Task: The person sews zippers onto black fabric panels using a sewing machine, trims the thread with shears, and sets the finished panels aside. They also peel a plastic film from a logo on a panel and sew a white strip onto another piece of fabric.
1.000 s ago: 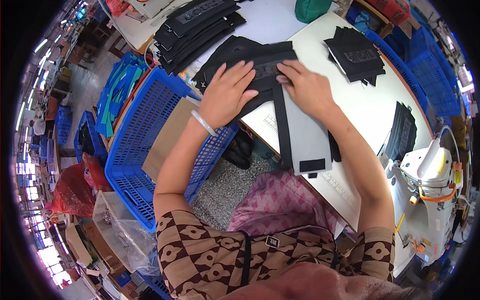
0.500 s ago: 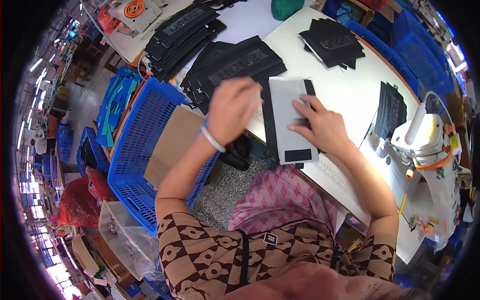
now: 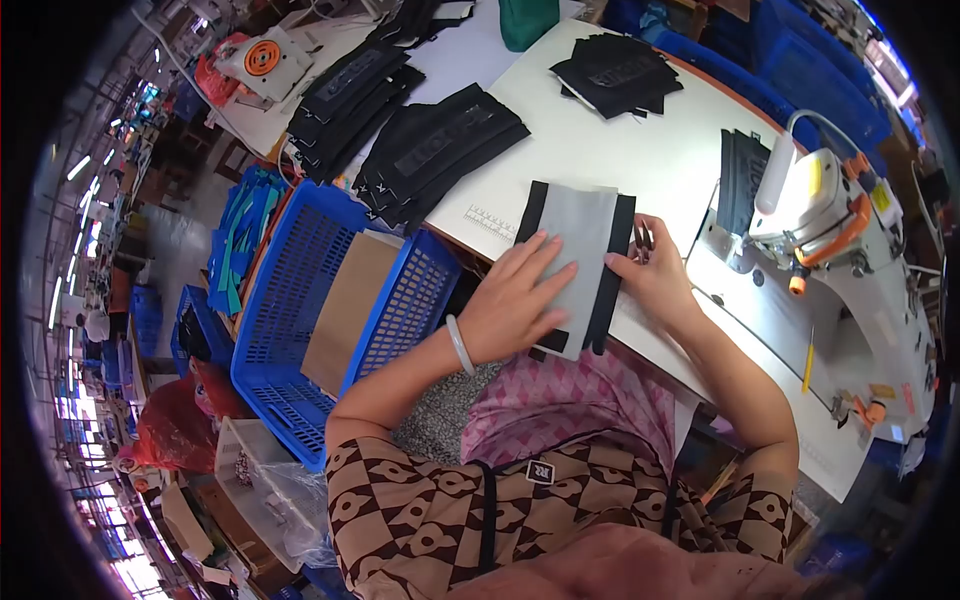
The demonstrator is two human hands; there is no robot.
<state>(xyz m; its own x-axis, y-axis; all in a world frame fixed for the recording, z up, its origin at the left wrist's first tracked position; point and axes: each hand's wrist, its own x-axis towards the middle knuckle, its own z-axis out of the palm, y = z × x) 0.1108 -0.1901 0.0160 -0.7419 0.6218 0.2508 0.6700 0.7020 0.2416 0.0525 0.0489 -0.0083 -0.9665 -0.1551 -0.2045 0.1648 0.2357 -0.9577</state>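
Left hand has dropped flat, fingers outstretched, onto grey panel; right hand fingers curl at its edge, grip unclear.

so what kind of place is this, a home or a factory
Most likely a sewing workshop or small garment factory. An industrial sewing machine stands on the white worktable, stacks of cut black fabric pieces lie along it, and blue plastic crates sit beside it on the floor.

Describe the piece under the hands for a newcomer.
On the white sewing table, left of the sewing machine, a fabric panel lies under the left hand. It alone is grey with black side strips; nearby stacks are all black.
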